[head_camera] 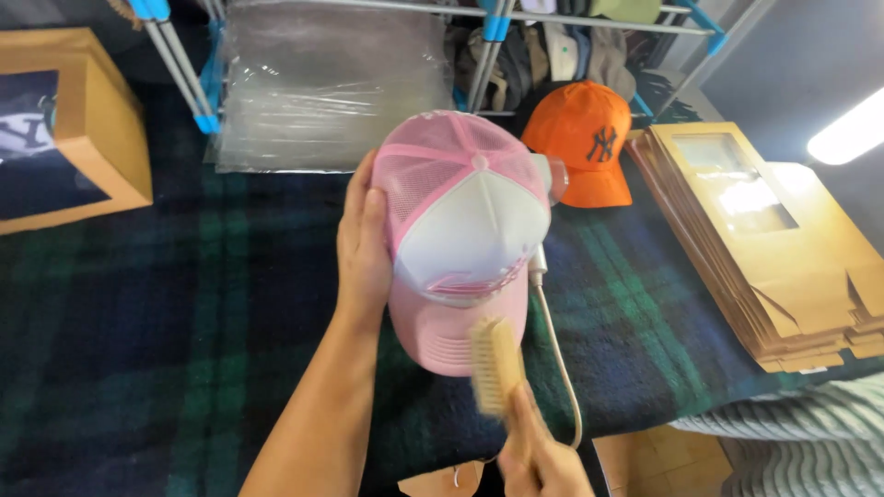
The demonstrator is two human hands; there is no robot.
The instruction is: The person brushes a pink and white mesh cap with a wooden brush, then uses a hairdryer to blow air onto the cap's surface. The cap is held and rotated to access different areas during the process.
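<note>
My left hand (361,248) grips the left side of a pink and white mesh-backed cap (460,221), holding it up over the table with the pink brim pointing toward me. My right hand (539,460) holds a wooden brush (495,364) by its handle; its pale bristles touch the brim's edge. The brush looks blurred. Behind the cap a white device with a white cable (557,350) pokes out and trails down to the table edge.
A dark green and blue plaid cloth (166,304) covers the table. An orange cap (585,138) lies at the back. Flat brown window boxes (764,239) are stacked right, an assembled one (64,129) far left, clear plastic bags (322,83) behind.
</note>
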